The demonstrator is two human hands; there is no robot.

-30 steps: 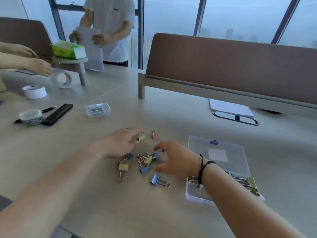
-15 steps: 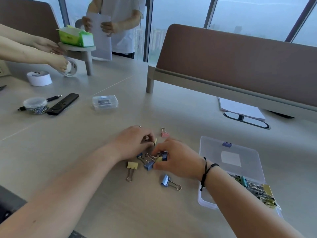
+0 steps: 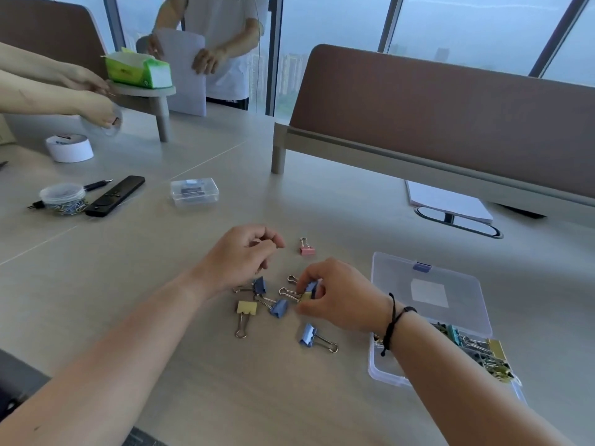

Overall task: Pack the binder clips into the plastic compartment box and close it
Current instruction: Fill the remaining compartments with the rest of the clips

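Several binder clips (image 3: 278, 308) on pale table (image 3: 193, 365), tall windows (image 3: 467, 27) behind

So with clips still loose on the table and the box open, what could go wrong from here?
1. The right hand pinches a blue and a yellow clip together; one could slip on the way to the plastic box.
2. The pink clip lies apart from the cluster and might be missed.
3. Clips are heaped at the box's right end, which may keep the lid from shutting.
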